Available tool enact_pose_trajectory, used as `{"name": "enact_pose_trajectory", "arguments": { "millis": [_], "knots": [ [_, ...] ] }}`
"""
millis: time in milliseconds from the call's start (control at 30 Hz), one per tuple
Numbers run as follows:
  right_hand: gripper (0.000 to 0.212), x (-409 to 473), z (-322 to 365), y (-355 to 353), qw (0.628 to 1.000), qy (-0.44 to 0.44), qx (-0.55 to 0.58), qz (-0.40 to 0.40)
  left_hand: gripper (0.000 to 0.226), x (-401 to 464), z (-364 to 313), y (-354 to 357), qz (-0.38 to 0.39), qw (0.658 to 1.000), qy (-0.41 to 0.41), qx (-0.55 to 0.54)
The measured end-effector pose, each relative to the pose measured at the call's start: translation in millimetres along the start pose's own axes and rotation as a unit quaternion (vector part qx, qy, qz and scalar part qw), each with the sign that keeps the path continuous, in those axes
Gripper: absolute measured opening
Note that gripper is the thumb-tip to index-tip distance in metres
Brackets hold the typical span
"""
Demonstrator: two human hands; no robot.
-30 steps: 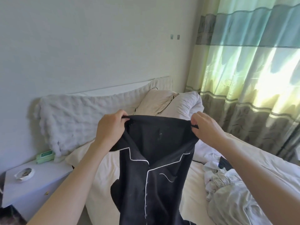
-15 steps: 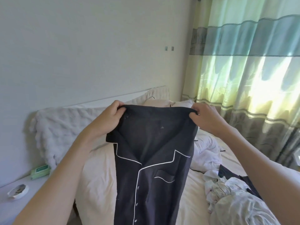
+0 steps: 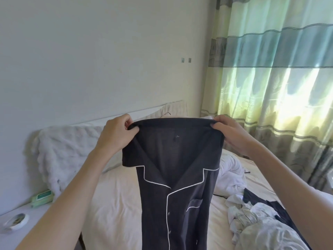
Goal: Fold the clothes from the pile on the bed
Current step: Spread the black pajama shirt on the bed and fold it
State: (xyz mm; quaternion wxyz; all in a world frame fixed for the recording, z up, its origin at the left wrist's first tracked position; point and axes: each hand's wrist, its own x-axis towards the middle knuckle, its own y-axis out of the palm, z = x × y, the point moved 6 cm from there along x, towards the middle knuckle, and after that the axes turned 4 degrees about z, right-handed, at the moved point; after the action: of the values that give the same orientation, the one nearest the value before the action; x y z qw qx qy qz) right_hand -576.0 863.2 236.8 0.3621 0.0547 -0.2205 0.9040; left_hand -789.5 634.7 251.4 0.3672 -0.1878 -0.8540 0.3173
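Now | left hand (image 3: 117,134) pinches dark shirt (image 3: 176,177) shoulder | right hand (image 3: 232,132) pinches other shoulder

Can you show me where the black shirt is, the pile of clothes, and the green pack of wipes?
black shirt (image 3: 177,159): head view, on its back panel below the collar.
pile of clothes (image 3: 252,219): head view, on the crumpled pale cloth.
green pack of wipes (image 3: 43,197): head view, on its top.

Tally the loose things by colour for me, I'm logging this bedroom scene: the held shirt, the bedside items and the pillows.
Black: 1, the shirt held up by the left hand and right hand
Green: 1, the wipes pack
White: 2, the dish and the fluffy pillow
Cream: 1, the pillow partly hidden behind the shirt
Total: 5
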Motion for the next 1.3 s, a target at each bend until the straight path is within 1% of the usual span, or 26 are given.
{"name": "enact_pose_trajectory", "arguments": {
  "millis": [67,167,267,300,333,433,533,600,667,767,867,933,1000,1067,1100,1133,1200,1300],
  "knots": [
    [0.011,-1,-2,-2,0.998,0.001,0.064,0.011,0.018,1,1,8,0.012,0.996,-0.019,-0.086],
    [0.011,-2,-10,-8,0.999,0.001,0.031,-0.007,0.023,-4,6,27,0.088,0.979,-0.054,-0.178],
    [0.006,-4,-17,-14,0.999,0.012,0.04,-0.011,0.025,-14,3,41,0.175,0.945,-0.052,-0.273],
    [0.007,-4,-18,-16,0.999,0.014,0.051,-0.008,0.026,-15,0,42,0.19,0.934,-0.044,-0.299],
    [0.009,-5,-17,-19,0.998,0.013,0.06,-0.007,0.027,-16,-3,42,0.195,0.931,-0.031,-0.306],
    [0.01,-3,-15,-30,0.997,0.015,0.07,-0.031,0.023,-9,-13,36,0.165,0.951,0.015,-0.259],
    [0.012,-4,-17,-36,0.996,0.024,0.054,-0.063,0.018,-2,-23,29,0.102,0.976,0.045,-0.189],
    [0.016,-6,-18,-36,0.997,0.023,0.041,-0.063,0.015,2,-27,26,0.065,0.986,0.052,-0.142],
    [0.02,-8,-17,-35,0.998,0.021,0.033,-0.051,0.014,2,-29,25,0.05,0.99,0.054,-0.123],
    [0.019,-9,-14,-39,0.999,0.005,-0.005,-0.047,0.011,2,-31,30,0.076,0.988,0.051,-0.125],
    [0.02,-11,-13,-42,0.996,-0.013,-0.055,-0.061,0.02,-2,-27,36,0.109,0.981,0.049,-0.151],
    [0.022,-14,-23,-41,0.998,0.005,-0.033,-0.054,0.025,-5,-25,41,0.13,0.97,0.039,-0.203],
    [0.022,-18,-40,-32,0.998,0.049,0.038,-0.026,0.029,-9,-26,46,0.136,0.963,0.039,-0.231],
    [0.035,-24,-50,-24,0.993,0.084,0.078,-0.026,0.039,-12,-28,49,0.135,0.965,0.046,-0.222],
    [0.039,-26,-54,-23,0.993,0.088,0.067,-0.037,0.039,-13,-28,50,0.138,0.967,0.049,-0.211],
    [0.038,-27,-56,-22,0.994,0.085,0.04,-0.048,0.035,-13,-26,51,0.142,0.969,0.047,-0.199],
    [0.03,-28,-55,-21,0.996,0.069,-0.024,-0.05,0.027,-13,-19,52,0.15,0.973,0.032,-0.17],
    [0.027,-27,-51,-18,0.996,0.051,-0.056,-0.039,0.024,-16,-8,51,0.142,0.981,0.015,-0.128]
  ]
}}
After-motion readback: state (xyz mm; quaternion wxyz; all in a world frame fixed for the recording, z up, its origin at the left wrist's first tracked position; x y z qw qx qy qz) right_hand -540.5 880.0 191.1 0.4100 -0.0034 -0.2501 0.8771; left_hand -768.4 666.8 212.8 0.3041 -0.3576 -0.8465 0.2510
